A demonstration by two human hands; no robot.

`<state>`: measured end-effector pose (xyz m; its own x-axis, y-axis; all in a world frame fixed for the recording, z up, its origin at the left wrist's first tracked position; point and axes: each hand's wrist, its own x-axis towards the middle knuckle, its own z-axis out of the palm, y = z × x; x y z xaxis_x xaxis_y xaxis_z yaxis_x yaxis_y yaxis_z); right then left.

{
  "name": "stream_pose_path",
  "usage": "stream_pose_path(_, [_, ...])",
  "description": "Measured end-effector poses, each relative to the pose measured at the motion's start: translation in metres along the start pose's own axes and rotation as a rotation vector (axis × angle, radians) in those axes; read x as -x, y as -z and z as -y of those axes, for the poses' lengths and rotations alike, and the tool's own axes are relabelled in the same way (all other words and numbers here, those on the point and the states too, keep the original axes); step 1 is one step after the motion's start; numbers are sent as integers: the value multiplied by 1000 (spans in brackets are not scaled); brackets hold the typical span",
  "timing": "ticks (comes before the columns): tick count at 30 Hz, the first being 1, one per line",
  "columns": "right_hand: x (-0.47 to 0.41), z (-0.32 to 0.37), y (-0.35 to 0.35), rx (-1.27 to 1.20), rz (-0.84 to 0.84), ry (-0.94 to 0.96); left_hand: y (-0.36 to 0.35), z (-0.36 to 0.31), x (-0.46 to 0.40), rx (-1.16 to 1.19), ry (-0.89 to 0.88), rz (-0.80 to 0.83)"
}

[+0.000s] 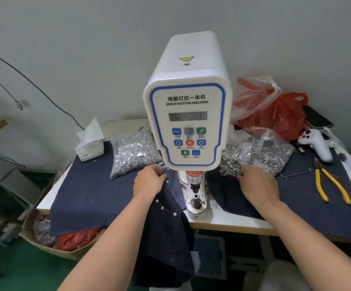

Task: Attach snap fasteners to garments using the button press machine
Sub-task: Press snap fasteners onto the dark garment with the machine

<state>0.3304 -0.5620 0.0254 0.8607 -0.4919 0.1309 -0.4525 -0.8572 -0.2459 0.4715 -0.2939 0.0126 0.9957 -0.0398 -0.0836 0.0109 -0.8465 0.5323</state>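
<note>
The white servo button machine (188,114) stands mid-table, its lower die (196,201) bare. A dark navy garment (166,227) with several silver snaps fitted hangs over the table's front edge, left of the die. My left hand (149,181) reaches into loose silver snap caps (135,151) at the mouth of their clear bag, fingers curled among them. My right hand (256,183) lies on the pile of ring-shaped snap parts (231,165) spilling from another clear bag, fingertips curled into it. Whether either hand holds a piece is hidden.
Navy cloth (90,185) covers the white table. Yellow-handled pliers (330,185), a white controller (317,143), a phone (317,118) and red plastic bags (279,114) lie at the right. A tissue box (89,143) sits back left. A cardboard box (50,238) stands on the floor.
</note>
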Motion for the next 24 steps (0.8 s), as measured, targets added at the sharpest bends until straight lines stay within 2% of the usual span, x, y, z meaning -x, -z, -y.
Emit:
stream_pose_path(10, [-5, 1, 1, -3, 54, -8, 3, 2, 1, 118, 67, -27])
stream_pose_path(18, [-3, -4, 0, -154, 59, -17, 13, 11, 9, 334, 47, -85])
stream_pose_path(24, [2, -2, 10, -284, -37, -44, 25, 13, 22, 498, 7, -42])
